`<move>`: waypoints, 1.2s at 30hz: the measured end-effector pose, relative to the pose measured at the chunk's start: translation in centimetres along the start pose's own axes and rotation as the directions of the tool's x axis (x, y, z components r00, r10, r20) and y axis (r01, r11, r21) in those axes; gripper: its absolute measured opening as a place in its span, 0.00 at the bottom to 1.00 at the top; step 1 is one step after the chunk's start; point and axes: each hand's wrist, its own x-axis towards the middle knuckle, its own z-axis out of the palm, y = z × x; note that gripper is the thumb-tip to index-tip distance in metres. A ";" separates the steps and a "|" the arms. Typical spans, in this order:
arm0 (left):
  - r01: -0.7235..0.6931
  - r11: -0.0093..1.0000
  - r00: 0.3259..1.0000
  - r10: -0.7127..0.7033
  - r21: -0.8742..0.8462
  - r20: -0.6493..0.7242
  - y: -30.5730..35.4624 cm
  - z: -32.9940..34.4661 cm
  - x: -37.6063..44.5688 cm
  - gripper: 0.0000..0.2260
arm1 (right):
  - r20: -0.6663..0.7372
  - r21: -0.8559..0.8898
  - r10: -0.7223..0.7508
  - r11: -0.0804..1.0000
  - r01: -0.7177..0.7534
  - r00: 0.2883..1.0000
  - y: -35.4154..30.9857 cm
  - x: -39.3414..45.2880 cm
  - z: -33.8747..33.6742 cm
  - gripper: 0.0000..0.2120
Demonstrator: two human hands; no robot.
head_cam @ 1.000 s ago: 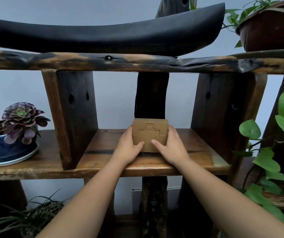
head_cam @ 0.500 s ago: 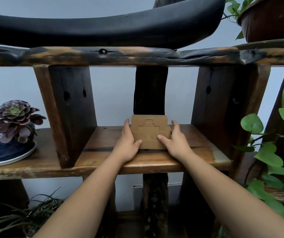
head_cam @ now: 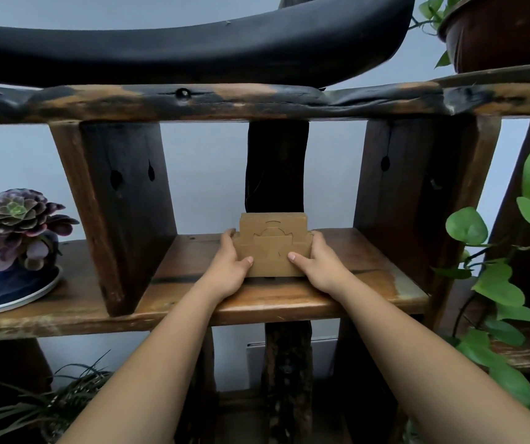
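A small brown cardboard box (head_cam: pixel 271 243) stands upright on the middle wooden shelf board (head_cam: pixel 289 299), in front of a dark central post (head_cam: pixel 276 165). My left hand (head_cam: pixel 230 267) grips the box's left side, thumb on its front face and fingers behind the left edge. My right hand (head_cam: pixel 319 264) grips its right side the same way. The box's bottom edge rests on the board.
Dark wooden uprights (head_cam: pixel 119 200) (head_cam: pixel 411 187) wall the compartment left and right, with a rough beam (head_cam: pixel 257 100) overhead carrying a black curved piece (head_cam: pixel 193 49). A purple succulent in a blue pot (head_cam: pixel 13 251) sits to the left. Green vine leaves (head_cam: pixel 497 283) hang at right.
Both hands have pushed the box further back on the shelf, toward the central post. It has settled onto the board.
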 end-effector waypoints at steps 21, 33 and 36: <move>0.034 0.894 0.993 0.022 -0.446 0.118 2.2 -1.7 -16.5 0.19 | 0.041 0.344 -0.005 0.939 -0.009 0.999 -4.0 -16.7 -0.3 0.19; 0.209 0.975 0.976 -0.213 -0.070 -0.045 -2.2 1.7 -30.4 0.19 | 0.159 0.217 0.183 0.952 -0.215 0.970 -0.5 -28.7 3.7 0.16; 0.277 0.961 0.958 -0.276 -0.004 -0.079 -3.1 2.5 -33.8 0.20 | 0.219 0.193 0.222 0.945 -0.265 0.950 0.7 -31.3 4.9 0.16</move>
